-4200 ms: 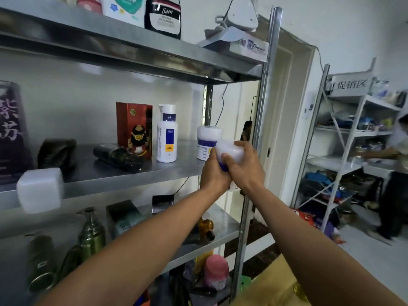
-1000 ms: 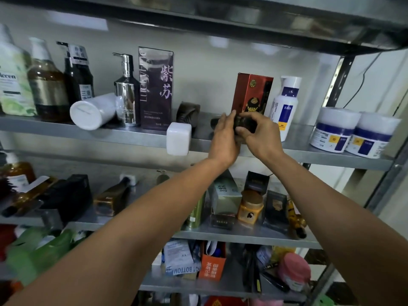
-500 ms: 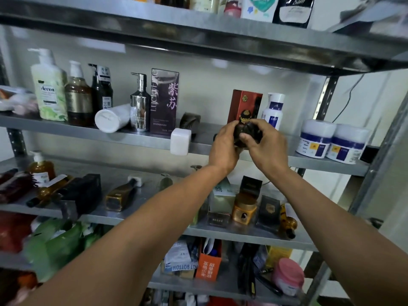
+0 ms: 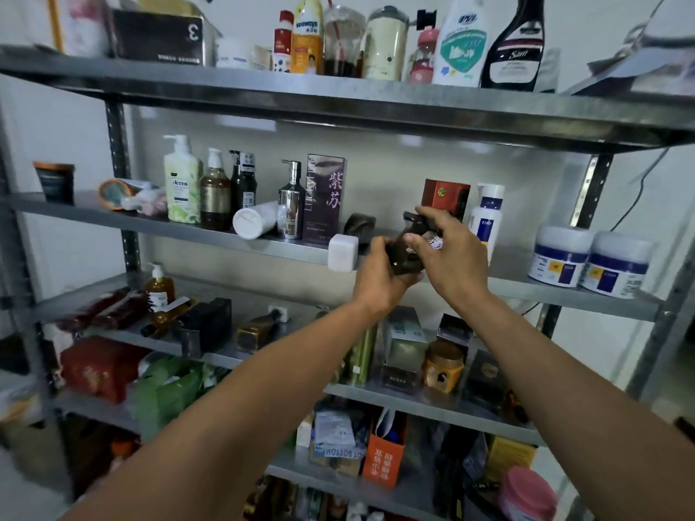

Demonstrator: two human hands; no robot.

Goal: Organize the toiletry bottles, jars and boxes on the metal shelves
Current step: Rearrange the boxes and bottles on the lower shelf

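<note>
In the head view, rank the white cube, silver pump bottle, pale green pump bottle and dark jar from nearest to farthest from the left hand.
The left hand grips the dark bottle.
1. white cube, just left, at the shelf edge
2. silver pump bottle, further left
3. pale green pump bottle, shelf's left part
4. dark jar, far left end

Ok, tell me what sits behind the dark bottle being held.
A red box stands directly behind the dark bottle, with a white bottle beside it. The right hand and the dark bottle cover the box's lower half. Its base cannot be seen.
</note>
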